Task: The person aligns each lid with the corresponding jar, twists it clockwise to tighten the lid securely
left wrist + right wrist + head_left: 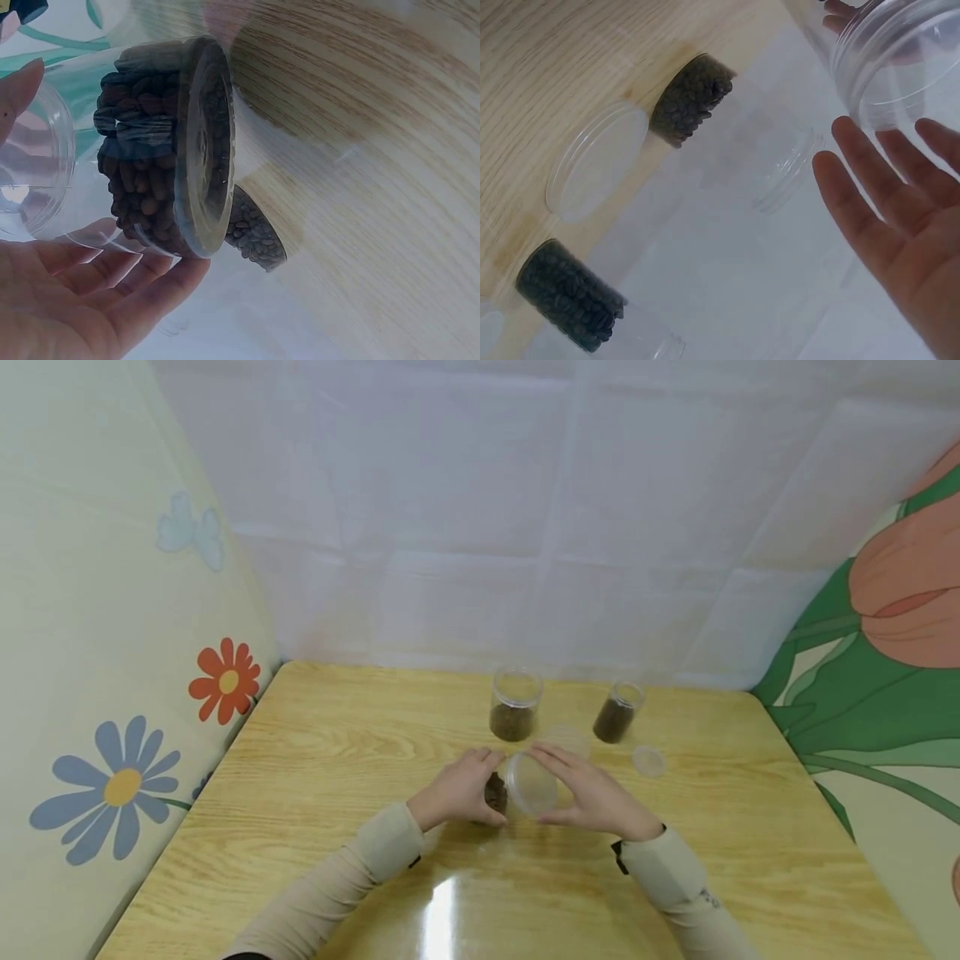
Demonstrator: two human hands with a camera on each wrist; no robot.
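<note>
My left hand grips a clear plastic jar, fingers along one side of its wall. Dark brown beans, which look like coffee beans, are gathered at its base. In the head view the jar leans right, and its round mouth faces my right hand. The right hand's fingers are spread and gently bent beside the rim; whether they touch it I cannot tell.
Behind the hands stand a wide clear jar and a narrower jar, both partly filled with dark beans. A large translucent lid and a small round lid lie near them on the wood-grain table. White cloth hangs behind.
</note>
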